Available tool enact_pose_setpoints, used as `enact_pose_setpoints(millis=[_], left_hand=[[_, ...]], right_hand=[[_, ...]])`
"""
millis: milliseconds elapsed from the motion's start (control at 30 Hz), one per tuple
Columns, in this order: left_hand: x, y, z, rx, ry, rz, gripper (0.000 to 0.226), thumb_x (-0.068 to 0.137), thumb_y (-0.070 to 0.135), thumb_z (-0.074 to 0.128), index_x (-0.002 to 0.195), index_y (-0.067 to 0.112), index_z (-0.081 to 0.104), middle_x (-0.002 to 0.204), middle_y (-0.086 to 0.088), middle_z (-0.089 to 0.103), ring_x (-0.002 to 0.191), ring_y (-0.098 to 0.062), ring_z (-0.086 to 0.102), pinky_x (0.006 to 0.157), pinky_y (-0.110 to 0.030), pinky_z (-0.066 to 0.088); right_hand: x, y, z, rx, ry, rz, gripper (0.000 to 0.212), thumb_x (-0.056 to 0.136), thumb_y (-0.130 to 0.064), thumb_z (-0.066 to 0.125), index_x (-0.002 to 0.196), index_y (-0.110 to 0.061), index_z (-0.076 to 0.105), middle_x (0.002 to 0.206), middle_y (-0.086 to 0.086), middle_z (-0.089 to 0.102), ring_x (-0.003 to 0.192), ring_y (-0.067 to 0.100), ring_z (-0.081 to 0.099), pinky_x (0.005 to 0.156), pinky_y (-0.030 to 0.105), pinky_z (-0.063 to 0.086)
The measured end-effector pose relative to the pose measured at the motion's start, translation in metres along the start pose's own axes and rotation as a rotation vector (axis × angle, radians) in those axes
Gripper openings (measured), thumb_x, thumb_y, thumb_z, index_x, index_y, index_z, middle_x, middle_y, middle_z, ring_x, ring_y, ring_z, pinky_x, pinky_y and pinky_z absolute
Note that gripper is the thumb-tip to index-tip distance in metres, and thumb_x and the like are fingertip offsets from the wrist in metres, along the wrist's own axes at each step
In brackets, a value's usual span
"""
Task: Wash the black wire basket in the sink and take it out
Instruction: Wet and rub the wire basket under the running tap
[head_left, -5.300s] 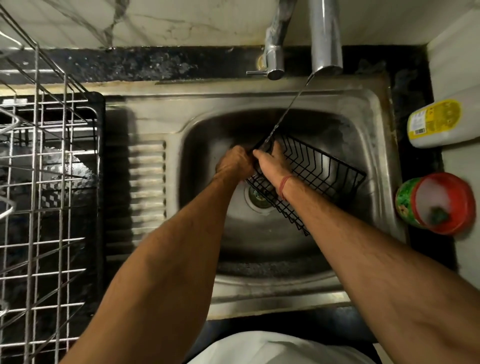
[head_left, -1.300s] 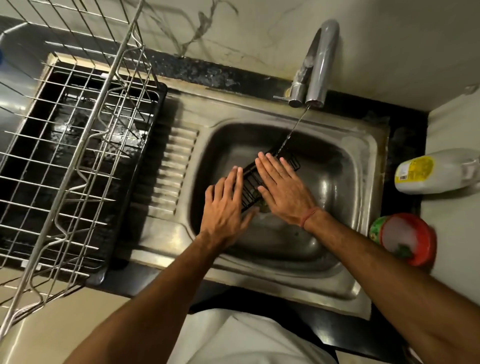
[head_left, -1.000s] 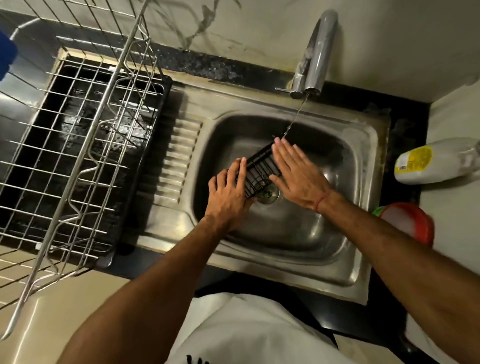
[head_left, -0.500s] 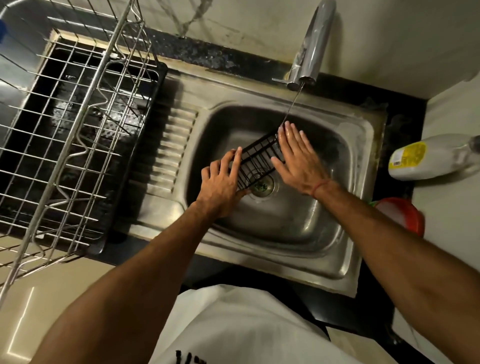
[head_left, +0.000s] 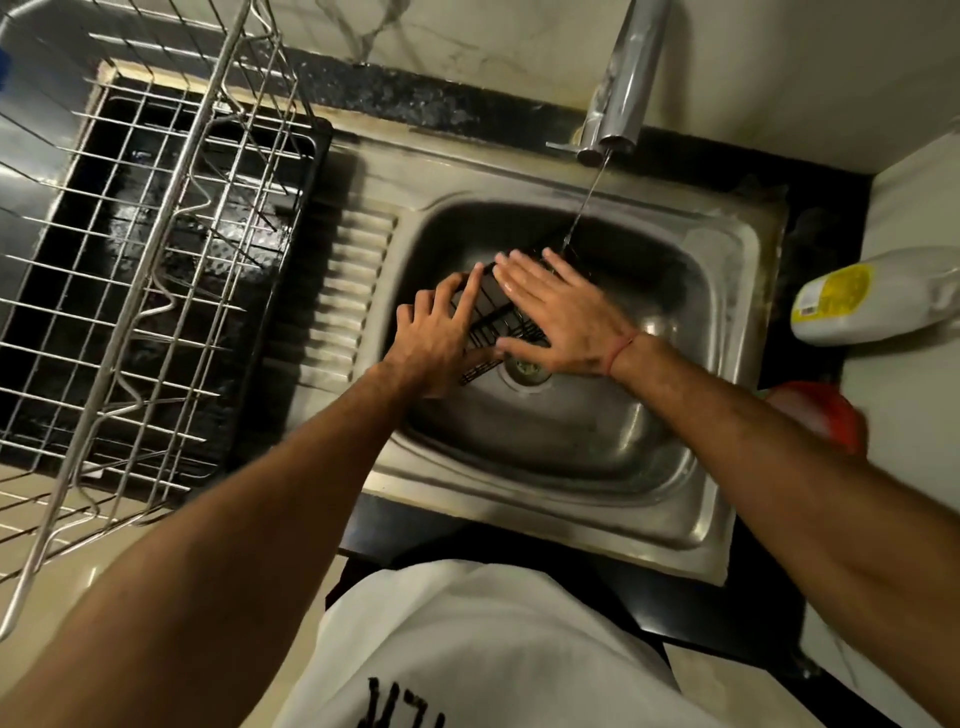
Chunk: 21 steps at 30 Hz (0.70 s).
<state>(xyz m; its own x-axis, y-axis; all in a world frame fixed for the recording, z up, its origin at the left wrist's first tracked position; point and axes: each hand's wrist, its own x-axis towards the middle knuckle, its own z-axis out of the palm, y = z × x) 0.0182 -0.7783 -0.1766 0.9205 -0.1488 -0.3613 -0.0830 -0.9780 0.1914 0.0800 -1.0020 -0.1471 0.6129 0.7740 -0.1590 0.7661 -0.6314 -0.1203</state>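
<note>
The kitchen corner is dim, with a pale marble wall behind and a black stone counter (head_left: 467, 111) that carries a steel sink (head_left: 727, 249). I take the sink as my landmark. To the left of it stands a chrome dish rack (head_left: 171, 218) on a black tray. To the right of it a white bottle with a yellow label (head_left: 878, 301) lies on its side, and nearer to the person there is a red-lidded container (head_left: 821, 415), a little blurred. At the back of the sink the tap (head_left: 623, 83) lets a thin stream of water fall into the bowl.

Inside the bowl, just above the drain (head_left: 527, 366), the black wire basket (head_left: 493, 325) is held between the two palms. It seems to stand on edge, and its long axis runs from near the drain toward the falling water. The left hand (head_left: 436, 338) presses on its left side with straight, spread fingers; the right hand (head_left: 561, 317) lies flat on the other side, also with straight fingers. No finger is curled around a wire, so it is a squeeze between flat palms and not a real grasp. Both hands are equally near.

The basket is thin, dark wire in a grid, wet and probably slippery. The sink is dull brushed steel with a ribbed draining part on its left. I judge that the rinsing goes on, and that for lifting out the fingers should hook the wires.
</note>
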Motion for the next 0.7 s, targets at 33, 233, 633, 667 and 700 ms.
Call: enact_pose_setpoints(millis=[33, 233, 633, 667, 700], left_hand=[[0.002, 0.0, -0.001, -0.004, -0.008, 0.003, 0.117, 0.091, 0.085, 0.05, 0.171, 0.03, -0.016, 0.174, -0.01, 0.015, 0.143, -0.04, 0.038, 0.11, -0.057, 0.039], [0.004, 0.0, -0.001, -0.013, -0.047, 0.023, 0.117, 0.093, 0.081, 0.055, 0.17, 0.033, -0.018, 0.176, -0.01, 0.011, 0.147, -0.04, 0.034, 0.113, -0.059, 0.037], [0.012, -0.003, -0.014, -0.025, -0.119, 0.03, 0.118, 0.093, 0.078, 0.058, 0.17, 0.033, -0.02, 0.177, -0.01, 0.008, 0.151, -0.039, 0.03, 0.117, -0.058, 0.035], [0.012, -0.003, -0.013, -0.027, -0.122, 0.031, 0.118, 0.093, 0.078, 0.058, 0.17, 0.033, -0.02, 0.177, -0.01, 0.008, 0.151, -0.039, 0.029, 0.117, -0.058, 0.034], [0.012, -0.002, -0.012, -0.031, -0.126, 0.029, 0.119, 0.093, 0.078, 0.059, 0.17, 0.034, -0.02, 0.177, -0.009, 0.008, 0.151, -0.039, 0.028, 0.118, -0.06, 0.033]], right_hand=[[0.002, -0.002, 0.001, 0.049, 0.028, 0.101, 0.085, 0.107, -0.068, 0.019, 0.168, -0.009, 0.011, 0.176, 0.01, 0.007, 0.163, 0.02, 0.004, 0.132, 0.05, 0.009], [-0.005, 0.005, 0.004, 0.037, 0.016, 0.241, 0.083, 0.108, -0.064, 0.019, 0.167, -0.007, 0.013, 0.175, 0.015, 0.011, 0.163, 0.026, 0.007, 0.133, 0.048, 0.01], [0.001, -0.022, 0.006, 0.078, 0.068, 0.324, 0.074, 0.11, -0.054, 0.022, 0.167, -0.007, 0.016, 0.174, 0.014, 0.013, 0.163, 0.027, 0.007, 0.132, 0.048, 0.01], [-0.001, -0.022, 0.007, 0.071, 0.07, 0.297, 0.074, 0.11, -0.054, 0.022, 0.167, -0.006, 0.016, 0.174, 0.015, 0.013, 0.163, 0.027, 0.007, 0.132, 0.048, 0.011], [-0.004, -0.014, 0.008, 0.065, 0.063, 0.275, 0.072, 0.111, -0.052, 0.022, 0.167, -0.007, 0.017, 0.174, 0.015, 0.015, 0.163, 0.026, 0.009, 0.132, 0.048, 0.012]])
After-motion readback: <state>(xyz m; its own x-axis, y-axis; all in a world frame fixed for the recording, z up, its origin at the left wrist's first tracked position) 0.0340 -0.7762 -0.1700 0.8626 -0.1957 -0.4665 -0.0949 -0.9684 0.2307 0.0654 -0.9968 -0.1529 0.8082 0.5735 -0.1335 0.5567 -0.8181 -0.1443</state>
